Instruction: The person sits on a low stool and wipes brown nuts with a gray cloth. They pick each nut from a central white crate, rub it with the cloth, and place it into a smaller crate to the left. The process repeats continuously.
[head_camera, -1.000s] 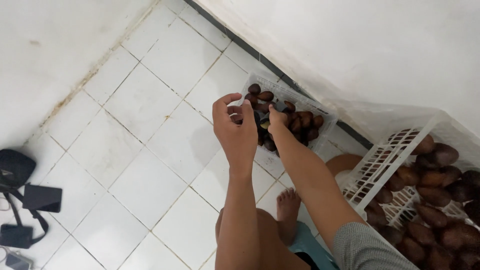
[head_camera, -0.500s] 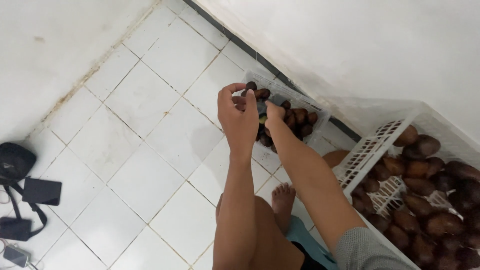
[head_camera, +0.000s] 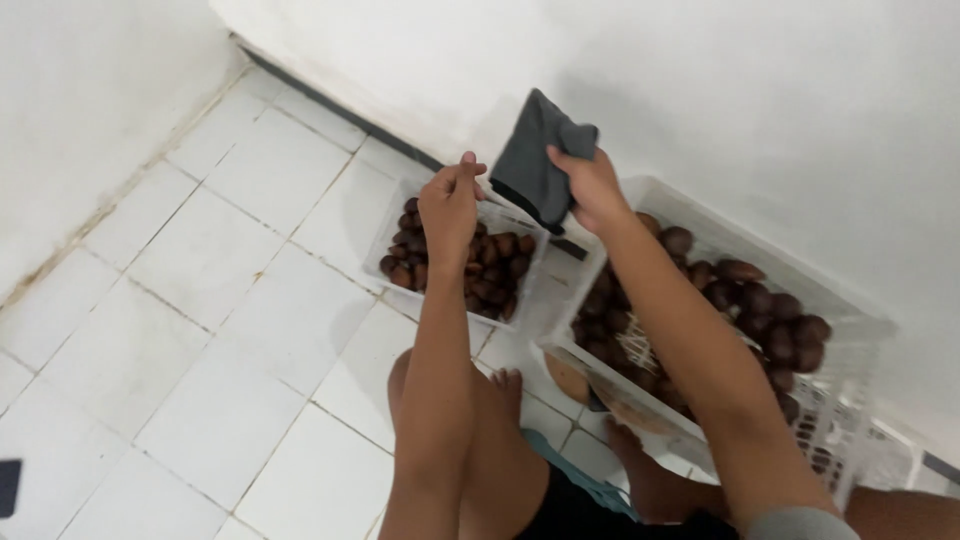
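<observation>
Head view, looking down: the right hand (head_camera: 590, 185) is up in front of the white wall (head_camera: 720, 90), fingers closed on a dark grey cloth (head_camera: 532, 160) that hangs folded from its grip. The left hand (head_camera: 450, 200) is just beside it, fingers pinched narrow near the cloth's lower edge; whether it actually touches the cloth, I cannot tell. Below the left hand sits a small clear tray (head_camera: 385, 235) on the tiled floor (head_camera: 200, 300), filled with dark brown scaly fruit (head_camera: 470, 265). To its right, against the wall, a white slotted crate (head_camera: 850, 310) holds more of the same fruit. Bare knees and a foot (head_camera: 505, 385) show between tray and crate.
</observation>
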